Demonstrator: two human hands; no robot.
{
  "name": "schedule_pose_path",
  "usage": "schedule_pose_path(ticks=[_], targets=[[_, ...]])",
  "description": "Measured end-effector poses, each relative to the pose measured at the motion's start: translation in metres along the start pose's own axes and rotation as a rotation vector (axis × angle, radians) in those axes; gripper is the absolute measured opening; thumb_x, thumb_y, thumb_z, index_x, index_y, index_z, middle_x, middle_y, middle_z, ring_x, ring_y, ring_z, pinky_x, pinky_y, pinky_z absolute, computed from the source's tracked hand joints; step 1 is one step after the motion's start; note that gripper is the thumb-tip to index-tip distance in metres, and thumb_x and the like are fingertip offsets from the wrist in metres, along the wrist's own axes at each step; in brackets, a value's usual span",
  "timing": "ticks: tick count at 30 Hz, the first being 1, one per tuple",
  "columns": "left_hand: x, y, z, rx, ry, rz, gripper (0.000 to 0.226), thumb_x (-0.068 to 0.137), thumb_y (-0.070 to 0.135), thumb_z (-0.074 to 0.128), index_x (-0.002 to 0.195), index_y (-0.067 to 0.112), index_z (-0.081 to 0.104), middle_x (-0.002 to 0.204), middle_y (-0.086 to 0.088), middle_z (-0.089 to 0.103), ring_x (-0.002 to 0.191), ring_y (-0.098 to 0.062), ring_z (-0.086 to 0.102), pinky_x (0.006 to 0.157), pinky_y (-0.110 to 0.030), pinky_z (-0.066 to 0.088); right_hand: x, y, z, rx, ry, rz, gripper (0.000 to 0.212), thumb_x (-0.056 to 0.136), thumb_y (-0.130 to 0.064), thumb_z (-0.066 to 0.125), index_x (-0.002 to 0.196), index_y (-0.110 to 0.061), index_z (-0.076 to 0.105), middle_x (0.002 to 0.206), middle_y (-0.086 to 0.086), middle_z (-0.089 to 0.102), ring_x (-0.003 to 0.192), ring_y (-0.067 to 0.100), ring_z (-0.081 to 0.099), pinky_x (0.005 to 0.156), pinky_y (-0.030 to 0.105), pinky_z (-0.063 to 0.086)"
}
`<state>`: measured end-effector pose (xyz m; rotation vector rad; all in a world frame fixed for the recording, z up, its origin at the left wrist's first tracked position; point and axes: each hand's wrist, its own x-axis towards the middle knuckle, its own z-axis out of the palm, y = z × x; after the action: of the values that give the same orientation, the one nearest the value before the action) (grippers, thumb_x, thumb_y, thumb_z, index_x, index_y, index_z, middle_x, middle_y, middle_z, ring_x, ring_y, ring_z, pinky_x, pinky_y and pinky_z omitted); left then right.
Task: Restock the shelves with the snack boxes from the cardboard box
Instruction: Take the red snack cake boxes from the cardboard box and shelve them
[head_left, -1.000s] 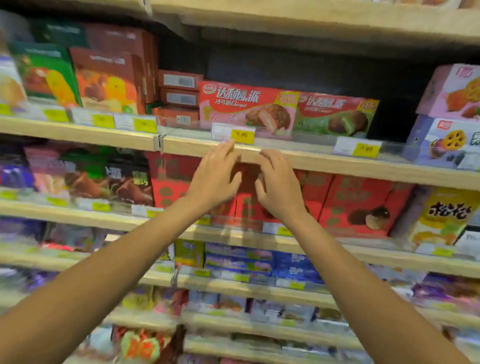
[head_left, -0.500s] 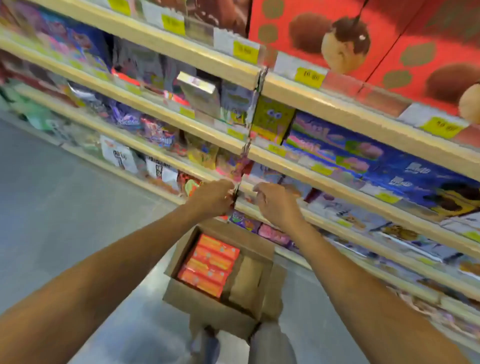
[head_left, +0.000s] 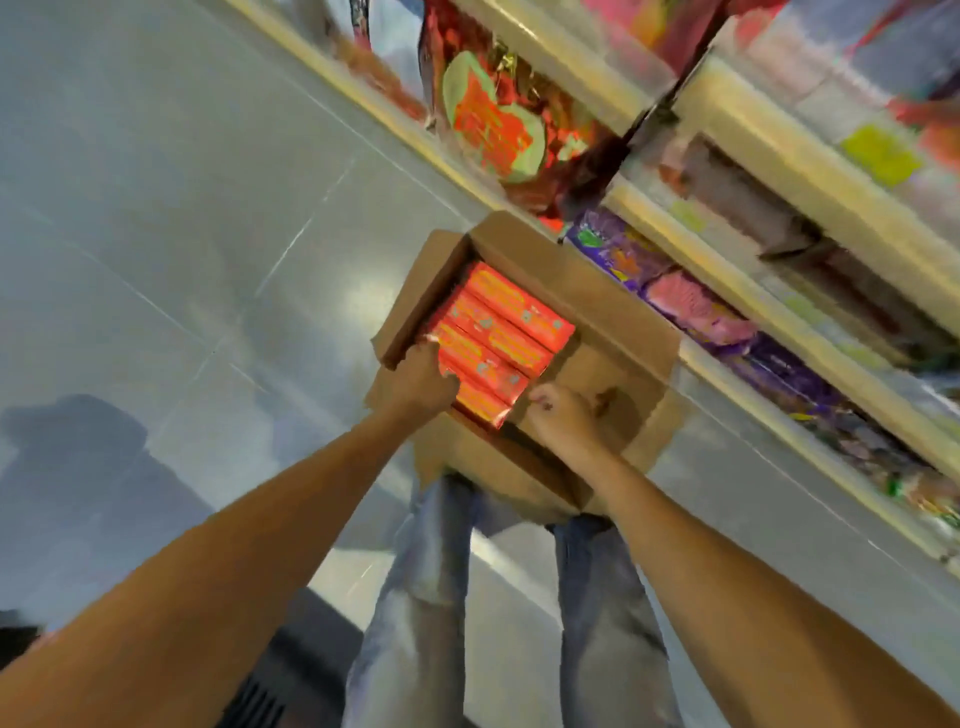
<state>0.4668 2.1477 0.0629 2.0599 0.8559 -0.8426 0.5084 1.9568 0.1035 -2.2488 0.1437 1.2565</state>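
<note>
orange rectangular snack box in brown cardboard box | long axis spans grip to grip | left grip pinching its end, right grip curled at the other, can't tell if holding

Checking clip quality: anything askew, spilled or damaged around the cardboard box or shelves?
Nothing stands out. The snack boxes lie in a neat row at one side of the cardboard box, flaps open, nothing spilled on the floor. The shelves are too blurred to judge.
</note>
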Motion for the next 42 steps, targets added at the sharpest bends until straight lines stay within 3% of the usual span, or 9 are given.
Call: schedule_pose_path(ticks=[10,13,17,21,28,32,36,39,42], targets=[[0.143,-0.055,0.097,-0.004,0.092,-0.107,0.072,0.062,0.025,0.050,0.131,0.006,0.041,0.130,-0.016,0.049,0.123,-0.035,0.044,0.107,-0.042,0.035,0.172,0.116,0.112,0.203,-0.100,0.326,0.018,0.090,-0.012,0.045,0.074,-0.018,0.050,0.084,0.009,0.058,0.083,0.028,0.056,0.070,0.035,0.045],[0.172,-0.062,0.103,0.092,0.125,-0.094,0.070,0.074,0.014,0.056,0.137,-0.002,0.030,0.142,-0.019,0.035,0.133,-0.037,0.031,0.113,-0.043,0.024,0.202,0.128,0.132,0.259,-0.056,0.398,0.009,0.091,-0.017,0.043,0.090,-0.014,0.051,0.091,0.011,0.056,0.081,0.025,0.053,0.061,0.030,0.038],[0.200,-0.079,0.119,0.201,0.195,-0.090,0.068,0.080,0.010,0.050,0.142,-0.003,0.024,0.142,-0.021,0.034,0.131,-0.039,0.033,0.112,-0.044,0.025,0.236,0.131,0.147,0.280,0.004,0.430,0.034,0.091,-0.030,0.055,0.119,-0.012,0.051,0.117,0.012,0.062,0.106,0.031,0.060,0.080,0.032,0.045],[0.211,-0.089,0.125,0.227,0.220,-0.138,0.077,0.081,0.016,0.054,0.145,-0.002,0.016,0.144,-0.023,0.028,0.132,-0.042,0.027,0.112,-0.045,0.020,0.256,0.133,0.152,0.342,0.043,0.472,0.035,0.092,-0.019,0.050,0.125,-0.011,0.045,0.122,0.012,0.059,0.108,0.032,0.059,0.080,0.032,0.048],[0.225,-0.087,0.127,0.197,0.173,-0.166,0.063,0.086,0.026,0.052,0.141,0.005,0.029,0.143,-0.018,0.034,0.135,-0.040,0.024,0.113,-0.046,0.017,0.270,0.145,0.145,0.538,0.067,0.597,0.037,0.093,-0.015,0.049,0.129,-0.004,0.047,0.129,0.016,0.056,0.111,0.029,0.056,0.076,0.024,0.038],[0.218,-0.067,0.144,0.052,0.235,-0.256,0.075,0.085,0.029,0.050,0.148,0.007,0.017,0.149,-0.014,0.026,0.136,-0.036,0.020,0.114,-0.042,0.014,0.266,0.149,0.142,0.817,-0.057,0.669,0.013,0.089,-0.018,0.052,0.101,-0.017,0.057,0.099,0.007,0.063,0.086,0.021,0.058,0.066,0.025,0.041],[0.205,-0.045,0.145,0.019,0.295,-0.345,0.062,0.092,0.043,0.043,0.144,0.011,0.031,0.144,-0.012,0.029,0.131,-0.034,0.024,0.110,-0.041,0.020,0.247,0.157,0.137,0.945,-0.036,0.748,0.046,0.092,-0.040,0.050,0.132,-0.018,0.045,0.126,0.009,0.056,0.121,0.027,0.050,0.102,0.047,0.036],[0.176,-0.036,0.142,-0.034,0.328,-0.339,0.062,0.091,0.058,0.039,0.131,0.011,0.045,0.137,-0.012,0.035,0.129,-0.031,0.026,0.106,-0.044,0.027,0.222,0.162,0.122,1.009,0.064,0.821,0.061,0.092,-0.055,0.044,0.138,-0.016,0.034,0.128,0.011,0.049,0.120,0.032,0.049,0.102,0.055,0.039],[0.141,-0.018,0.134,-0.205,0.389,-0.399,0.056,0.089,0.059,0.043,0.123,0.014,0.048,0.135,-0.011,0.038,0.127,-0.030,0.031,0.108,-0.043,0.029,0.188,0.154,0.099,0.981,0.029,0.857,0.050,0.091,-0.041,0.055,0.130,-0.014,0.039,0.118,0.011,0.051,0.105,0.028,0.053,0.085,0.045,0.050]])
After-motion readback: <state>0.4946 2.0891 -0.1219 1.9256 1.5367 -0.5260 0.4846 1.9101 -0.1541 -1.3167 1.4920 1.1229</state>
